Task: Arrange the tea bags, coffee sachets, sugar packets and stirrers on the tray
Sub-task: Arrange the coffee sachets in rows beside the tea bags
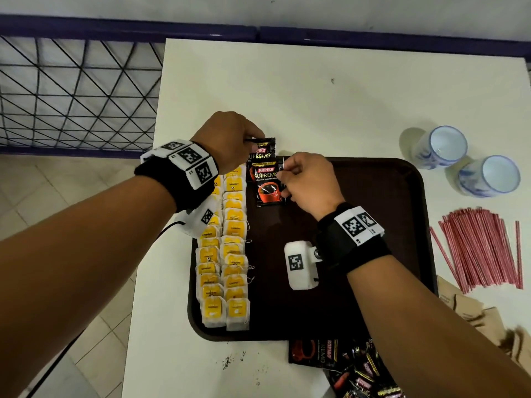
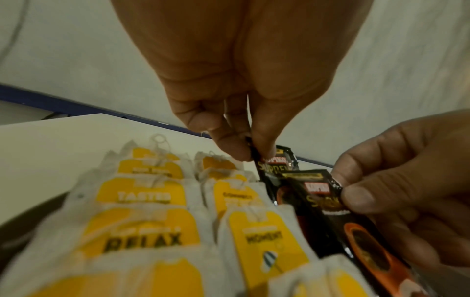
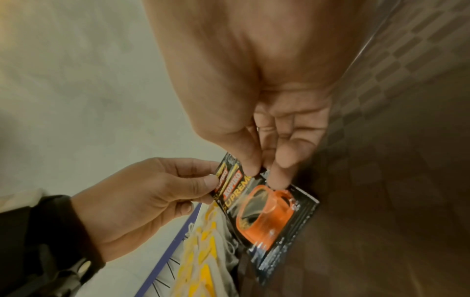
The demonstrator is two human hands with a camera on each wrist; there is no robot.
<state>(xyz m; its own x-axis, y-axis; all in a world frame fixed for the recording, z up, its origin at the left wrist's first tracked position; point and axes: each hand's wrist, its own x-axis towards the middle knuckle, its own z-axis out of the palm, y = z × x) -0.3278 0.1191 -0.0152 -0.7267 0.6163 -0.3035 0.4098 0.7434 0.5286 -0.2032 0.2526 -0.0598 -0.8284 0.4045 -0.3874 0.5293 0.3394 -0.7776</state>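
Observation:
A dark brown tray [image 1: 373, 282] lies on the white table. Two columns of yellow-tagged tea bags [image 1: 224, 254] [image 2: 152, 201] run down its left side. At the tray's far edge, two black coffee sachets overlap. My left hand [image 1: 230, 142] [image 2: 244, 148] pinches the top corner of the far sachet [image 1: 263, 147] [image 2: 273, 166]. My right hand [image 1: 307, 182] [image 3: 264, 170] pinches the near sachet [image 1: 268, 185] [image 3: 269, 209] by its right edge; that sachet lies over the lower part of the far one. More coffee sachets [image 1: 353, 369] lie heaped off the tray's near edge.
Red stirrers [image 1: 482, 248] lie in a bundle on the table right of the tray. Brown sugar packets [image 1: 474, 311] sit near them at the lower right. Two blue-and-white cups [image 1: 439, 147] [image 1: 488, 176] stand at the far right. A wire fence panel [image 1: 71, 90] is left of the table.

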